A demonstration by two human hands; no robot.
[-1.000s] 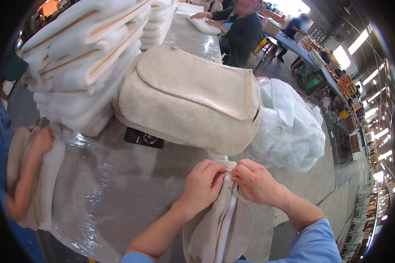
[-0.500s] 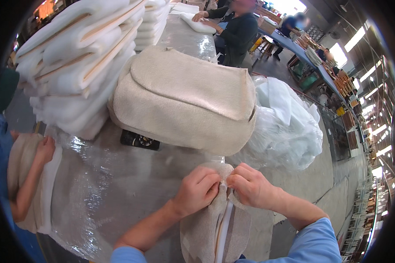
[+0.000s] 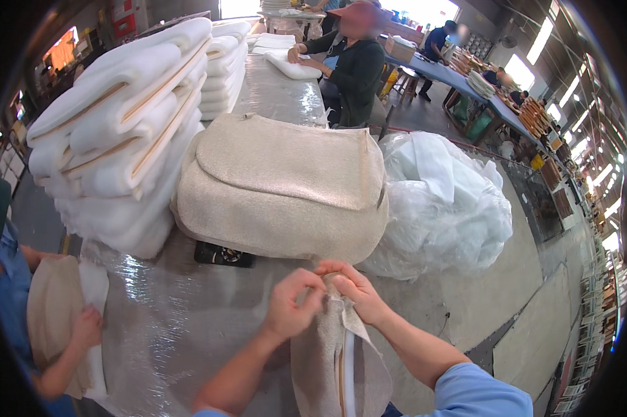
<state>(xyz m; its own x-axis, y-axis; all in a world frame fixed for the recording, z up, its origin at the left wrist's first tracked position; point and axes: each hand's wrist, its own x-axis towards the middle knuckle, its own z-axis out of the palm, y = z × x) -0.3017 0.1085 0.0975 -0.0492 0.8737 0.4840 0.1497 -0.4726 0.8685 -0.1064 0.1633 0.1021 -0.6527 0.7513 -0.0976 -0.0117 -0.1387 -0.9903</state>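
A beige fabric cushion cover [image 3: 312, 368] stands on end in front of me. White padding [image 3: 349, 372] and a tan strip show through its long open slit. My right hand [image 3: 355, 290] is closed on the cover's top corner, thumb pressed against the fabric. Beside it, my left hand [image 3: 291, 300] has its fingers curled in a pinch at the left of the same corner. The fingertips partly hide the fabric between them. Just beyond my hands lies a stack of finished-looking beige cushions [image 3: 279, 187].
Tall piles of folded white padding [image 3: 133, 118] rise at the left on the plastic-covered table [image 3: 181, 326]. A clear plastic bag of white material [image 3: 445, 201] sits to the right. A co-worker at left handles another beige cover [image 3: 53, 313]; another person [image 3: 355, 62] works at the far end.
My view has shifted, and both hands appear further left with the cover's corner. The left hand's fingers have loosened into a rounder pinch. The co-worker's hand at left moved down the padding.
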